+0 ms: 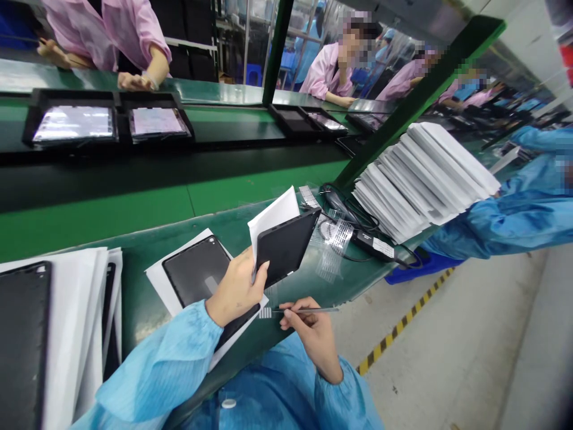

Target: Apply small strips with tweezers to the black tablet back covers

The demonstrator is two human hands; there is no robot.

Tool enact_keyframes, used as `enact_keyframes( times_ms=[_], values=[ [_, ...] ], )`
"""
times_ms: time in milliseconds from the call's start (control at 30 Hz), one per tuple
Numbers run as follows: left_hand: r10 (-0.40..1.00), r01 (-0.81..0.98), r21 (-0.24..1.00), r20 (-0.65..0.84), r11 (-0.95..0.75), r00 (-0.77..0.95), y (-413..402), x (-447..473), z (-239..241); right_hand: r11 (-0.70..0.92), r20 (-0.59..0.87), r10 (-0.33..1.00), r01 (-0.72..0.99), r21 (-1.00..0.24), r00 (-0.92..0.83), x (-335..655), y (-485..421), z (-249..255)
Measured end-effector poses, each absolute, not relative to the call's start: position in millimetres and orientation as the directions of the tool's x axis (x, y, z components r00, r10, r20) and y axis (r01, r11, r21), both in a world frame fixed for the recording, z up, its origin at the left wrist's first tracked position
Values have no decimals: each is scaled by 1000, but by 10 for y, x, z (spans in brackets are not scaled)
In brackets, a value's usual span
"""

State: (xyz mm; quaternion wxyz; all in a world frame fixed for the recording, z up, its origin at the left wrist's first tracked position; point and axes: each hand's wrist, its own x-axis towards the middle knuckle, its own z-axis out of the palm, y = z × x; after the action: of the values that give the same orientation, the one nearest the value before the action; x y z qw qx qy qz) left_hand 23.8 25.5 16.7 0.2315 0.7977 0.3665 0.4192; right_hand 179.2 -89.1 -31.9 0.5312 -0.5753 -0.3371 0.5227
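Observation:
My left hand (pixel 239 286) is closed on a black tablet back cover (pixel 286 245), held tilted above the bench with a white paper sheet (pixel 273 212) behind it. In my right hand (pixel 313 331) is a pair of tweezers (pixel 308 310), pinched between thumb and fingers. A small striped label (pixel 265 312) shows at the left end of the tweezers; whether they touch it I cannot tell. Under my left forearm another black cover (pixel 197 269) lies on white paper, partly hidden by the arm.
Black covers layered with white paper (pixel 71 334) stand at the left. A tall stack of white sheets (pixel 425 179) leans by a green post (pixel 421 101). Cables, a black handheld device (pixel 373 245) and clear label strips (pixel 335 239) lie nearby. Trays with tablets (pixel 74 122) line the conveyor; co-workers sit beyond.

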Motion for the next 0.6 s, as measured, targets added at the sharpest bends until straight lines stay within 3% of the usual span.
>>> enact_keyframes(
  times_ms=[600],
  values=[
    [772,386,671,514,-634,374,259,244,158,-227,-234,934,-57,-972,271,1712,-866,-312]
  ],
)
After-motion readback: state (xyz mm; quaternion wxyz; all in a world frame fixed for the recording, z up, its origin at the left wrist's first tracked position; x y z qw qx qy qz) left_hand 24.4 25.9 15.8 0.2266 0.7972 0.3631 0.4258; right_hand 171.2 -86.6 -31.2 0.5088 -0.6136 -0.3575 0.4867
